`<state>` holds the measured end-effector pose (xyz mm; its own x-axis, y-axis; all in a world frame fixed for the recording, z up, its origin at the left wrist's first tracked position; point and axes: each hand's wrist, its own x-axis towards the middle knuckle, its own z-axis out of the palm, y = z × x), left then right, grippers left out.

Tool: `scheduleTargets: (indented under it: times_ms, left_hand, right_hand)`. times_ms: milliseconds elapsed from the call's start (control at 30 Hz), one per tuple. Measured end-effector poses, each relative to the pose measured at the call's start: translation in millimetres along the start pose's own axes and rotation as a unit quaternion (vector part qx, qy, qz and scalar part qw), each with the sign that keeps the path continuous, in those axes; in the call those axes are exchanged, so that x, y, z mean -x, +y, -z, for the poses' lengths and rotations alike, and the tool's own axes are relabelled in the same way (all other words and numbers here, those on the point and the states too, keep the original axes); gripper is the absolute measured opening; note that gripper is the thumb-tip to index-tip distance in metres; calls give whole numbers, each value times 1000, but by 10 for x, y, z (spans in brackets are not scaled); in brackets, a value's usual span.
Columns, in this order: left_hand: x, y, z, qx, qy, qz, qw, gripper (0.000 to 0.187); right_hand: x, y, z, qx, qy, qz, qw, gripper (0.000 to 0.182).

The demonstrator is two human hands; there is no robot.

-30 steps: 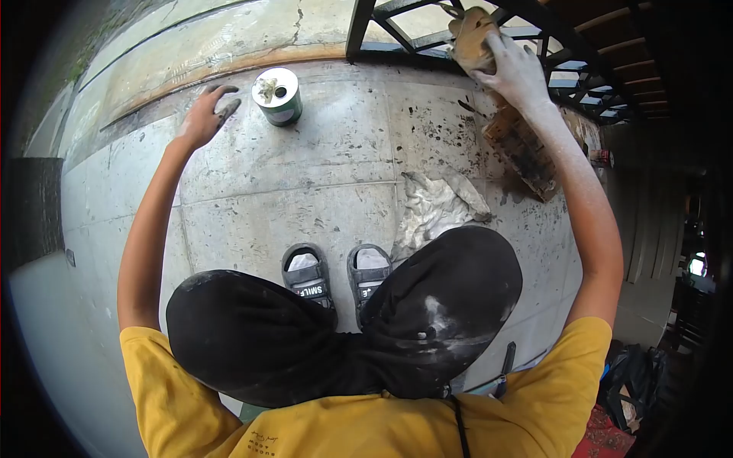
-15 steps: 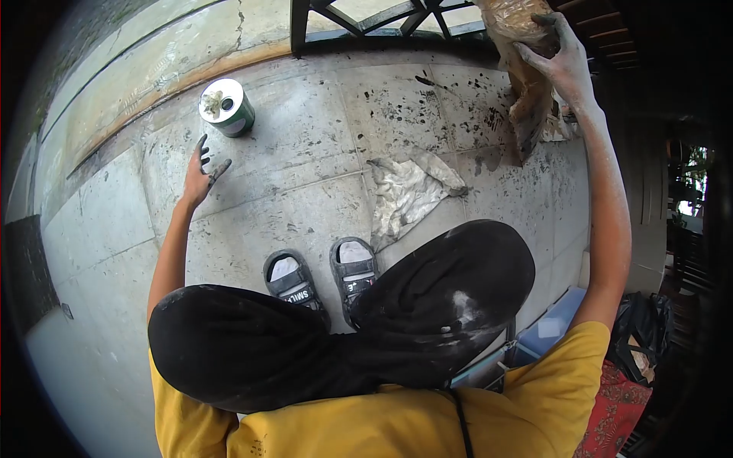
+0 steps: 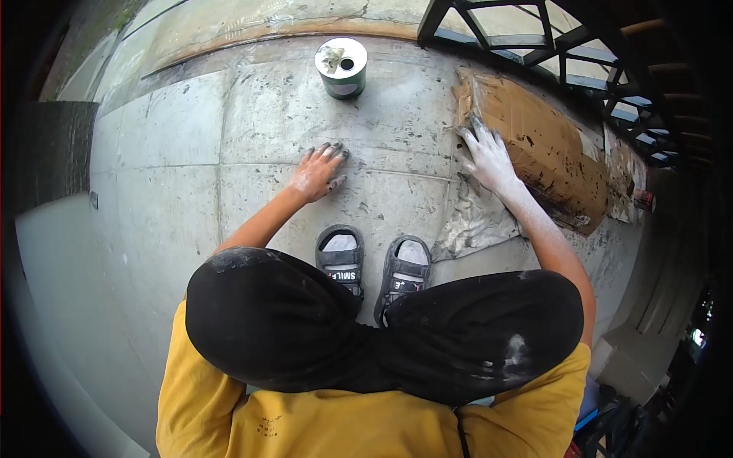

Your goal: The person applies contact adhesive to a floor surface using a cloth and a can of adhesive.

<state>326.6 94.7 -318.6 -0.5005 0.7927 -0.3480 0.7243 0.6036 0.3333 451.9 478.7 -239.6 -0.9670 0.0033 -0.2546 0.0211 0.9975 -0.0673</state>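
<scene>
My left hand [image 3: 319, 172], its fingertips smeared dark, is spread open just above or on the tiled floor [image 3: 168, 137], holding nothing. My right hand [image 3: 489, 156], coated in whitish powder, lies with outstretched fingers at the left edge of a flattened brown cardboard piece [image 3: 546, 137]; its fingertips appear to touch the board. The cardboard is creased and spotted with black stains. Partly under the cardboard and my right wrist is a crumpled, soiled white cloth [image 3: 473, 225]. Ahead of my left hand stands a green can [image 3: 343, 85] with a white top, a dark hole and a pale crumpled scrap on it.
A dark metal lattice [image 3: 527, 38] runs along the far right, close to the cardboard. A low ledge [image 3: 252, 42] borders the floor at the back. My sandalled feet [image 3: 370, 267] are planted between my knees. A grey box [image 3: 634, 359] and dark bags are at the lower right.
My right hand has come down and inward; the cardboard it held raised now lies on the floor over part of the cloth. My left hand has moved rightward, and the view has turned left.
</scene>
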Motion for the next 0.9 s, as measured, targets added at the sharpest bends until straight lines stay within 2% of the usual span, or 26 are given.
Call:
scheduleTargets:
  times_ms: [33,67,133,167,200,267,367,433,500,567,667,700,767,800,900]
  left_hand:
    - [44,44,-71,-23,-10,-28,999,58]
    - [76,69,-145,-21,-13,-19,1000,58]
    - [111,101,-287,-76,-16,-103,992,54]
    - [114,118,-341,-75,-18,-92,993,54]
    - [104,123,-377,-53,-26,-133,989,52]
    - [82,71,-494,-32,-14,-200,979,49]
    - [57,-15,-488,-24,-4,-185,983,50]
    - [76,-122,-389,-31,18,-156,987,53]
    - [89,-304,-315,-61,97,-58,992,56]
    - [137,-502,-296,-68,106,-19,992,59]
    - [287,-712,-298,-37,170,133,976,61]
    - [362,-757,-321,-38,171,139,975,61]
    - [489,-819,-373,-35,178,208,961,60]
    - [559,-810,-413,-17,185,220,957,59]
    - [721,-624,-412,-10,184,224,957,57]
  right_hand:
    - [149,-92,-82,9,16,4,1000,57]
    - [318,-98,-227,-11,55,31,998,55]
    - [667,-94,-535,-33,92,7,995,48]
    - [850,-76,-642,-22,82,-4,996,50]
    - [1036,-77,-840,-31,61,-61,996,52]
    - [1336,-126,-1008,-34,8,-104,994,56]
    - [1659,-71,-1332,-35,-12,-116,993,59]
    - [1682,-43,-1342,-55,-8,-106,993,59]
    - [1689,-50,-1338,-74,-6,-99,992,60]
    - [1663,-97,-1324,-61,-2,-114,992,54]
    - [1691,-70,-1412,-50,-31,-156,986,46]
    - [1697,-79,-1407,-50,-31,-150,987,46]
    - [1741,-121,-1395,-21,-15,-175,984,37]
    - [1790,-158,-1401,-3,49,-136,989,32]
    - [1906,-273,-1326,-76,9,-128,989,31]
